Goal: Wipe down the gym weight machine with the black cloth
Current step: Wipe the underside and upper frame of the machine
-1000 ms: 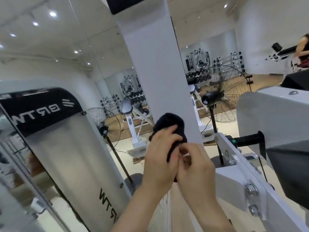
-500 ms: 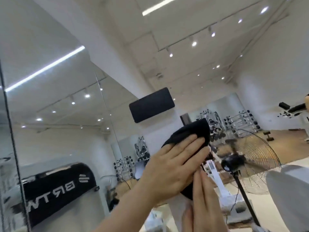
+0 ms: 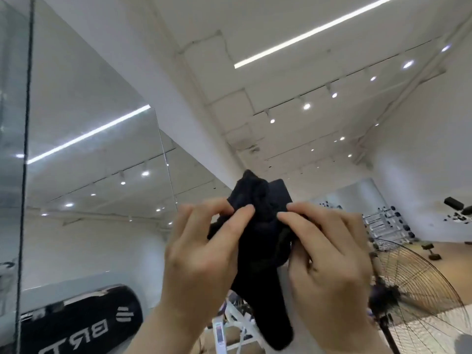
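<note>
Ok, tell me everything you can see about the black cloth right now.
The black cloth is a dark, soft-looking fabric, bunched and crumpled, not spread flat. Its top rises in a rumpled peak above the fingers; a longer tail hangs down between the wrists. It is held up in front of the camera, with the white ceiling and a dark panel behind it. The left hand pinches its left side and the right hand grips its right side. Whether it touches the machine cannot be told.

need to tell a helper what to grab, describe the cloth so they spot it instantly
Look at the middle of the view, where the left hand and right hand meet. The black cloth is bunched between them, a tail hanging below. It is soft and crumpled, unlike the flat black panel behind it.
</note>
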`<state>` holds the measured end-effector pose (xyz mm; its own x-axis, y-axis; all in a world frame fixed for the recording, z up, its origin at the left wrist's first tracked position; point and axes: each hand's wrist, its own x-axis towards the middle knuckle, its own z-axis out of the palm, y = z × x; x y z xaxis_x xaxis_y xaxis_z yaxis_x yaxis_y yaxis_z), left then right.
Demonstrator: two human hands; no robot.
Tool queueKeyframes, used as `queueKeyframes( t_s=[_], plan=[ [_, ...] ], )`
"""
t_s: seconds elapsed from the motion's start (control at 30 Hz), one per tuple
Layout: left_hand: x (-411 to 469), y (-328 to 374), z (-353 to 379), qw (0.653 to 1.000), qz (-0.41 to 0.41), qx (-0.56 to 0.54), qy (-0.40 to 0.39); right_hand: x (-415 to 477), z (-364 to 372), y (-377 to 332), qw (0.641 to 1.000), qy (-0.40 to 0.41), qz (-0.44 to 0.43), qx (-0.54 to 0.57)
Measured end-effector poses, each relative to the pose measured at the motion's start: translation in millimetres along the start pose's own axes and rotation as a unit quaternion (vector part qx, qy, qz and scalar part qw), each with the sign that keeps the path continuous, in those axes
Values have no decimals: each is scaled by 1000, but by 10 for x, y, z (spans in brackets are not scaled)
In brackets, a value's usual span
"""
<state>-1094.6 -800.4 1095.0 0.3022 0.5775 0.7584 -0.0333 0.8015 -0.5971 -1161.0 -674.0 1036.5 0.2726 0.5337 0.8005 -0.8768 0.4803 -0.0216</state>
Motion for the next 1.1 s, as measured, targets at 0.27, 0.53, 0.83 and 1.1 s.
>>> queueKeyframes(
  t_s=[0.27, 0.53, 0.83, 1.1],
  plan=[
    [-541, 166, 237, 994, -54, 48, -83, -133, 161, 136, 997, -35, 39, 49],
    [-428, 326, 249, 989, 21, 90, -114, -200, -23, 263, 986, -77, 140, -39],
    [-667, 280, 100, 967, -225, -53, -111, -436, -135, 87, 991, -108, 73, 11],
    [-566, 191, 183, 789, -539, -296, 6, -637, -91, -110, 953, -269, -27, -135]
  ],
)
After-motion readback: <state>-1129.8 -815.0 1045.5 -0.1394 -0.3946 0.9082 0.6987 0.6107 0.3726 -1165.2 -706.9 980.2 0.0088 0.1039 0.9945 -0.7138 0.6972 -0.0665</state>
